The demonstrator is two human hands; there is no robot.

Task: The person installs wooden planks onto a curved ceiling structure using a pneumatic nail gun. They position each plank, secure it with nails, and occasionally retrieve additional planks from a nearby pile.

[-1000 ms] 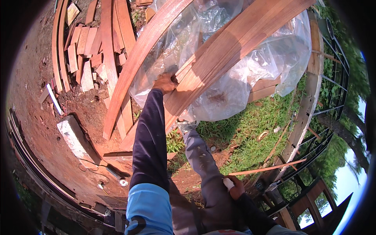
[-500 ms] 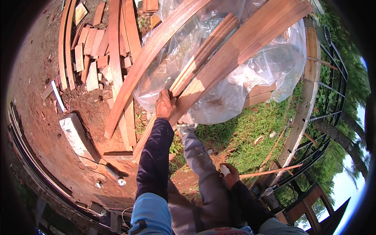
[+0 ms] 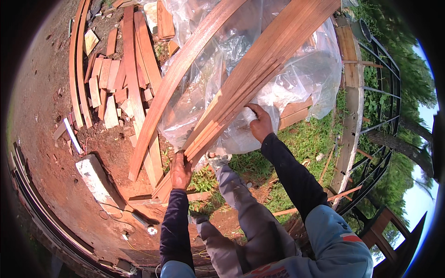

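My left hand (image 3: pixel 181 171) is closed round the near end of long reddish-brown wooden planks (image 3: pixel 250 78), which lie close together and slant up to the far right. My right hand (image 3: pixel 261 124) is curled at the right edge of these planks, about midway along, with a small white piece (image 3: pixel 251 114) in its fingers; its kind is not clear. Beneath the planks spreads crumpled clear plastic sheeting (image 3: pixel 296 83). Just left of them, a broad curved plank (image 3: pixel 178 69) lies partly on the sheeting.
Offcuts and boards (image 3: pixel 109 76) litter the dirt at the far left. A white-faced block (image 3: pixel 95 178) and a dark power tool (image 3: pixel 142 220) with a cord lie at the left. Grass (image 3: pixel 301 143) grows at the right beside a curved beam (image 3: pixel 354 125) and black metal framework (image 3: pixel 384 92).
My right hand has risen from low beside my leg to the planks' right edge. My left hand has moved nearer and left. The separate narrow planks now lie against the wide one.
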